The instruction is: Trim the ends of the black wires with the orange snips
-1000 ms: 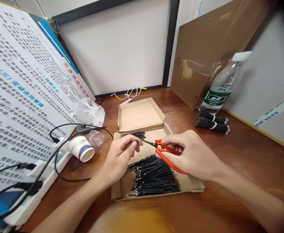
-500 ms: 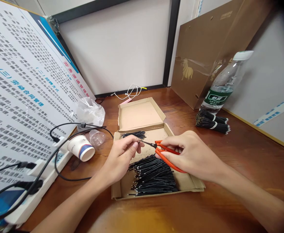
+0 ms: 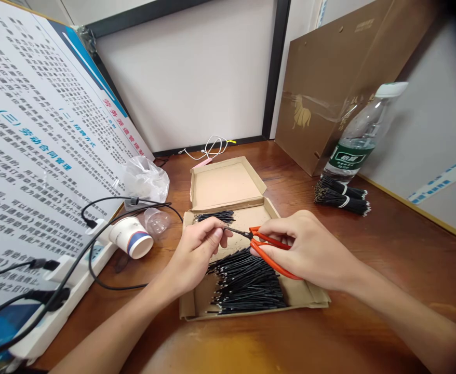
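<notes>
My left hand (image 3: 195,252) is closed in a pinch on a thin black wire, held over the open cardboard box (image 3: 228,184). My right hand (image 3: 309,249) grips orange-handled snips (image 3: 269,249), whose dark tip meets the wire end by my left fingers. A loose heap of black wires (image 3: 247,283) lies in the box under both hands. A smaller row of black wires (image 3: 215,215) lies at the box's fold.
A paper cup (image 3: 131,238) lies on its side beside a clear plastic cup (image 3: 156,222) and a plastic bag (image 3: 145,179). A power strip (image 3: 56,306) with black cables lies left, below a printed board. A water bottle (image 3: 354,140), tied wire bundles (image 3: 340,195) and a brown paper bag (image 3: 329,78) stand right.
Almost nothing has moved. My left hand has shifted slightly right and its fingers stay pinched at the snips' tip.
</notes>
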`<state>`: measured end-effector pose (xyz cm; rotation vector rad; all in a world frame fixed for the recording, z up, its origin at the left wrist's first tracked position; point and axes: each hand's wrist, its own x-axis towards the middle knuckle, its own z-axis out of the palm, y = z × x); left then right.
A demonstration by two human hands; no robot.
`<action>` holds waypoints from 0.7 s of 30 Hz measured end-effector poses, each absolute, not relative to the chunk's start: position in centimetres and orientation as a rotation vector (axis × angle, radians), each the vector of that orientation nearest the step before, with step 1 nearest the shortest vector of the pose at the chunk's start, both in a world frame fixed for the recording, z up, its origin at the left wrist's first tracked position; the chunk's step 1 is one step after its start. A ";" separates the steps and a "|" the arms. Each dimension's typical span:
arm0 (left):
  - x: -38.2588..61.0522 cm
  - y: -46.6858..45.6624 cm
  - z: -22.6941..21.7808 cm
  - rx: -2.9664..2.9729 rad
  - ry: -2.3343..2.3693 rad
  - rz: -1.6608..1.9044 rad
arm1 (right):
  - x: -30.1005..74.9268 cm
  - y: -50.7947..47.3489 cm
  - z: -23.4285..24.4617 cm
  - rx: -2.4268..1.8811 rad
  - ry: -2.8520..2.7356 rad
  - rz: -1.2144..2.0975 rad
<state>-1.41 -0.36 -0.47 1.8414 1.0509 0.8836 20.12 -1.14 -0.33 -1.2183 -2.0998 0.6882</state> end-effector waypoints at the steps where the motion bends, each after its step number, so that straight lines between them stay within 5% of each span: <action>1: -1.4 -0.4 -0.5 1.842 1.050 0.881 | 20.1 -1.1 -0.3 -1.218 -2.105 0.671; 21: -1.3 -0.3 -0.7 1.557 0.923 1.001 | 20.1 -1.2 -0.1 -1.249 -2.068 0.693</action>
